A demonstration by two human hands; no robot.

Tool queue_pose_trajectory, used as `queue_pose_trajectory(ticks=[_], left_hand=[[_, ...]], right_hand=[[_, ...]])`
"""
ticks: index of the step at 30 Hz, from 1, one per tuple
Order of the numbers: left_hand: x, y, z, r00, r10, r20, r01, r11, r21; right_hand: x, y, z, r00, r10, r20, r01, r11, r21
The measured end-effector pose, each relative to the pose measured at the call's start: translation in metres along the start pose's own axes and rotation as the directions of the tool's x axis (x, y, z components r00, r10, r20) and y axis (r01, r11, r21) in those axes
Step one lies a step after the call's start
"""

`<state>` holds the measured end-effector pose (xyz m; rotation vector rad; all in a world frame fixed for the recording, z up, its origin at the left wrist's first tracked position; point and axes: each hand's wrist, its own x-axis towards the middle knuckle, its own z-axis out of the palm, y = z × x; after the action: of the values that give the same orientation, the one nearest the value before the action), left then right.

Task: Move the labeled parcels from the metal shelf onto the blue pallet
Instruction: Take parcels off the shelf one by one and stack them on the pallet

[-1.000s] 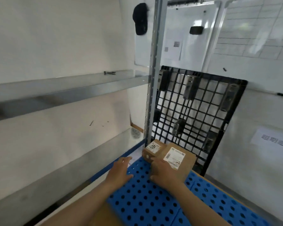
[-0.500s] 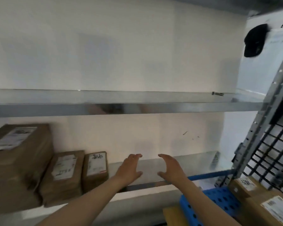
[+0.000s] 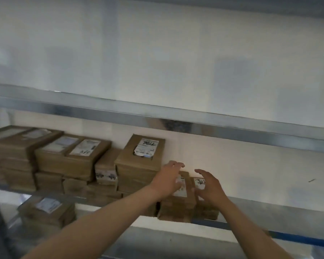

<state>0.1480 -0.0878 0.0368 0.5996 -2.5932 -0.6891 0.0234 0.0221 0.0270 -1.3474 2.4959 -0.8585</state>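
Note:
Several brown cardboard parcels with white labels are stacked on the metal shelf [image 3: 269,208], filling its left half. At the right end of the row stand two small parcels: one [image 3: 178,204] with its label partly behind my left hand, and a second one [image 3: 202,208] beside it. My left hand [image 3: 166,181] hovers over the first small parcel with fingers spread. My right hand [image 3: 210,186] is in front of the second, fingers apart, holding nothing. A taller parcel [image 3: 140,161] with a handwritten label stands just left of my left hand. The blue pallet is out of view.
An upper shelf beam [image 3: 195,120] runs across above the parcels. The right half of the parcel shelf is bare metal. A lower shelf holds another labeled parcel [image 3: 47,212] at the left. A blue strip [image 3: 297,238] runs along the lower right.
The view swung left from the pallet to the shelf. Both hands left the parcel laid on the pallet and now reach, with nothing in them, over the rightmost small parcels on the shelf.

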Motion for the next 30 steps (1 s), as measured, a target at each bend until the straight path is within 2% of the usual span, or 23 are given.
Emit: queue_pose_trajectory(ticks=[2, 6, 8, 10, 14, 19, 24, 30], left_hand=[[-0.013, -0.022, -0.023, 0.999, 0.023, -0.047, -0.022, 0.999, 0.028], [-0.031, -0.061, -0.059, 0.99, 0.109, -0.095, -0.09, 0.979, 0.181], [-0.036, -0.074, -0.073, 0.991, 0.087, -0.098, -0.059, 0.963, 0.262], [-0.037, -0.086, -0.085, 0.995, 0.001, -0.096, 0.029, 0.951, 0.308], [-0.039, -0.107, -0.094, 0.978, -0.203, -0.042, 0.207, 0.947, 0.244], [-0.041, -0.123, -0.094, 0.934, -0.358, 0.017, 0.354, 0.928, 0.114], [-0.041, -0.133, -0.095, 0.934, -0.356, 0.04, 0.356, 0.934, -0.003], [-0.035, -0.14, -0.091, 0.949, -0.299, 0.102, 0.296, 0.954, 0.039]], right_hand=[[0.003, -0.027, 0.019, 0.999, -0.042, 0.011, 0.042, 0.999, 0.01], [0.002, -0.065, 0.041, 0.988, -0.072, 0.135, 0.066, 0.997, 0.049], [0.002, -0.079, 0.045, 0.986, -0.062, 0.153, 0.052, 0.996, 0.067], [0.003, -0.09, 0.047, 0.984, -0.061, 0.168, 0.046, 0.995, 0.09], [0.007, -0.106, 0.047, 0.979, -0.033, 0.202, 0.017, 0.996, 0.083], [0.019, -0.118, 0.047, 0.976, -0.013, 0.219, 0.004, 0.999, 0.043], [0.031, -0.126, 0.056, 0.963, 0.002, 0.271, -0.013, 0.999, 0.04], [0.04, -0.124, 0.069, 0.963, 0.021, 0.27, -0.032, 0.999, 0.035]])
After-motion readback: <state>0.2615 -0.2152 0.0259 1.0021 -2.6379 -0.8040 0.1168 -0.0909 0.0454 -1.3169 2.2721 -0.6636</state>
